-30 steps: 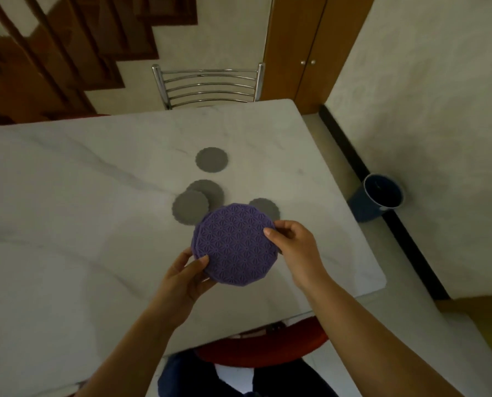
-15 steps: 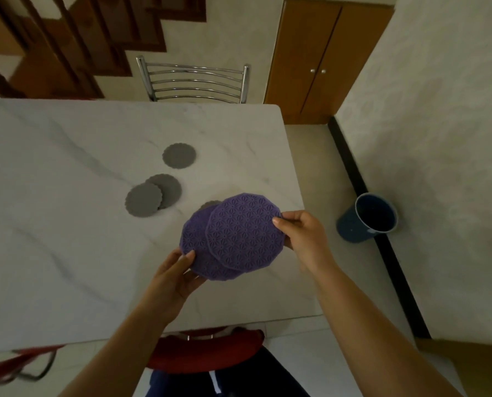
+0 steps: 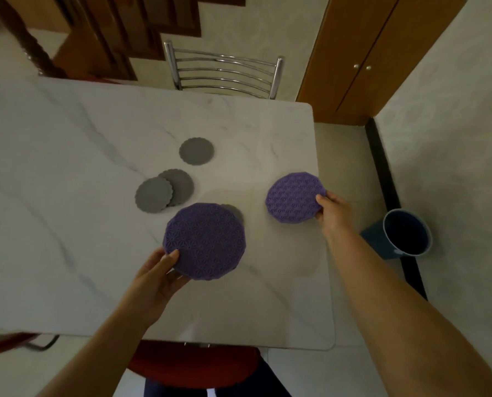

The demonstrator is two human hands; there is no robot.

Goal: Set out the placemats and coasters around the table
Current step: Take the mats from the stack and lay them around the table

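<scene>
Two purple silicone placemats are pinched at their rims above the marble table (image 3: 67,156): one (image 3: 205,241) by the left hand (image 3: 156,277), one (image 3: 294,197) by the right hand (image 3: 334,211). Light, floppy, grippy handling is expected.

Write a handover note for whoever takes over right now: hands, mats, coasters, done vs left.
Left hand: holds a purple placemat by its near-left edge, over the table's near side.
Right hand: holds a second purple placemat by its right edge, close to the table's right side; whether it touches the top cannot be told.
Grey coasters: one alone mid-table; two overlapping; a fourth partly hidden behind the left-hand placemat.
Marble table: no placemat released yet.
Done: the two placemats are apart, one per hand.
Left: lay both placemats at seats, then spread the coasters.
</scene>
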